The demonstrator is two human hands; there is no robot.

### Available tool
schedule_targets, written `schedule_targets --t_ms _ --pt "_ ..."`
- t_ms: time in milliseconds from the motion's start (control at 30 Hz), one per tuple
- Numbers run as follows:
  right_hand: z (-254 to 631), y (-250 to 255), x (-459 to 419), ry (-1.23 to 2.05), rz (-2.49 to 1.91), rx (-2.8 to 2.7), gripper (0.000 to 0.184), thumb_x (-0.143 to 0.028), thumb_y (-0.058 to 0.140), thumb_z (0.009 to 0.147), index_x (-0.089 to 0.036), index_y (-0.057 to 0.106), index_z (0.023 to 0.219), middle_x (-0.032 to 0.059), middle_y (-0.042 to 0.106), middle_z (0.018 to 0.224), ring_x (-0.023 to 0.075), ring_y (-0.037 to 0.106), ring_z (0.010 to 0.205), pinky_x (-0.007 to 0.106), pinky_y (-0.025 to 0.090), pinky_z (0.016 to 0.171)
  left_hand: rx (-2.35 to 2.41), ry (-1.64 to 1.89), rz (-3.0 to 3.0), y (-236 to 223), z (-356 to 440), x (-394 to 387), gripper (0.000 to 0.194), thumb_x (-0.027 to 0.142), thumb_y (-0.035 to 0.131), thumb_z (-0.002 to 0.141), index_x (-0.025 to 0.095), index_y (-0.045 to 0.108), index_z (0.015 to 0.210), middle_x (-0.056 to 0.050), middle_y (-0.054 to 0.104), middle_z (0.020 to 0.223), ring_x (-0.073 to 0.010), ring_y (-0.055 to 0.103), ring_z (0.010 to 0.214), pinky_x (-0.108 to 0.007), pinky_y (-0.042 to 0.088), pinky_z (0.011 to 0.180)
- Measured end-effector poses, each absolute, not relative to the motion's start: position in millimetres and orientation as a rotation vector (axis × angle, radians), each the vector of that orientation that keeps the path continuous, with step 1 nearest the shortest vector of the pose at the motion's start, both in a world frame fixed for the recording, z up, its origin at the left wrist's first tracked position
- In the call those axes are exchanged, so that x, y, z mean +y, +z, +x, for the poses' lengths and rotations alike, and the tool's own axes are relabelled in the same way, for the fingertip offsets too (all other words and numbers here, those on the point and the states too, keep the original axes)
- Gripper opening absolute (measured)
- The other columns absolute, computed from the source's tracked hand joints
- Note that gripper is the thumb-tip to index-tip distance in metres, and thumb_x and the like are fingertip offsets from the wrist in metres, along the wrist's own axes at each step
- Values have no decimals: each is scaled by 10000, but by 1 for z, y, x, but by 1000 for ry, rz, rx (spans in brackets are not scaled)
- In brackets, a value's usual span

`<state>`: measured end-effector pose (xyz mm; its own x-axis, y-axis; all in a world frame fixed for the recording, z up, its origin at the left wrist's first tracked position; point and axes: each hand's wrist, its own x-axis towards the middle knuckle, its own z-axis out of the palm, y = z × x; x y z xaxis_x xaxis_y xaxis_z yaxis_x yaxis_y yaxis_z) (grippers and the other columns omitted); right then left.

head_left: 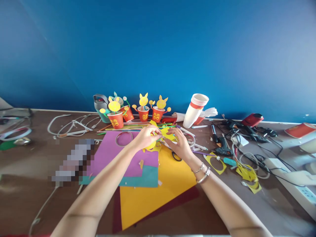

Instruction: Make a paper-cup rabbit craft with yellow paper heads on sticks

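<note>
Over the middle of the coloured sheets, my left hand [148,136] is closed in a pinch, fingertips together. Whatever lies between them is too small to make out. My right hand [180,142] is close beside it on the right, its thumb and fingers apart and curved toward the left fingertips. A cut yellow paper piece [150,147] lies under and beside the left fingers. More yellow paper [168,133] shows between the two hands. Below the right hand, the dark handle of a pair of scissors [176,156] rests on a large orange-yellow sheet [158,200].
Purple paper [108,158] and teal paper [150,176] lie left. Behind stand red cups [116,121] with yellow paper rabbit heads, a flask [100,105] and stacked white cups [195,110]. Rightward are a glue gun [223,148], tangled cables, yellow offcuts [249,174] and a power strip [278,166].
</note>
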<state>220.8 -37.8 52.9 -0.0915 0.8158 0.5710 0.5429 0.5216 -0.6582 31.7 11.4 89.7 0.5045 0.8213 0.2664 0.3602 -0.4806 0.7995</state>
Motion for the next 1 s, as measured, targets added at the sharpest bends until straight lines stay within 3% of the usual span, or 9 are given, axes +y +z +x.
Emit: schedule_targets --t_ms 133,200,267,333,400,500,600,767,1000 --pt "217 54 -42 232 -1128 -1830 82 -206 573 861 -212 591 781 87 618 1045 236 567 1035 405 431 905 981 750 2092 93 39 2 190 346 634 790 174 707 751 -59 697 910 -191 655 869 -300 505 817" --pt "220 56 -43 125 -1202 -1864 90 -180 548 863 -216 585 789 84 624 1044 245 558 1027 423 410 897 1048 760 2159 96 38 -1 183 316 655 778 197 714 904 -58 690 1011 -204 646 976 -307 486 897" --pt "226 56 -42 49 -1292 -1834 91 -180 538 861 -219 583 792 86 626 1032 252 552 1010 431 398 889 1223 805 2250 99 32 -2 420 283 674 763 234 620 1177 -64 647 1184 -223 603 1114 -320 456 962" --pt "230 54 -38 78 -1330 -1762 93 -205 542 856 -218 583 773 90 625 998 251 555 986 424 406 883 1520 797 2317 102 24 0 676 297 676 762 236 419 1384 -104 540 1361 -260 534 1232 -354 431 997" --pt "233 50 -33 200 -1309 -1705 108 -244 553 848 -214 584 749 93 620 968 247 564 973 411 422 885 1807 518 2282 105 15 4 881 408 701 723 167 280 1458 -190 470 1420 -332 519 1248 -397 442 970" --pt "233 43 -27 421 -1267 -1657 139 -297 567 834 -206 583 731 93 617 942 240 574 976 392 430 895 1856 46 2266 106 7 11 1067 499 712 657 85 177 1482 -253 521 1354 -376 548 1208 -404 452 929" --pt "231 42 -26 594 -1261 -1616 169 -336 566 826 -204 574 720 86 631 925 233 580 959 380 433 879 1812 -102 2301 106 5 12 1054 502 670 678 104 137 1495 -230 574 1304 -357 581 1171 -378 453 900" --pt "230 51 -32 858 -1263 -1495 232 -425 587 799 -198 597 755 96 644 1046 221 591 936 342 451 787 1610 31 2400 119 9 -3 1062 533 687 647 212 143 1500 -155 595 1303 -335 593 1153 -347 459 856" --pt "228 58 -37 883 -1251 -1488 237 -411 606 786 -185 596 718 80 642 957 203 576 872 314 429 737 1497 79 2409 131 14 -18 996 510 692 674 250 182 1488 -109 656 1195 -306 641 1048 -322 459 804"
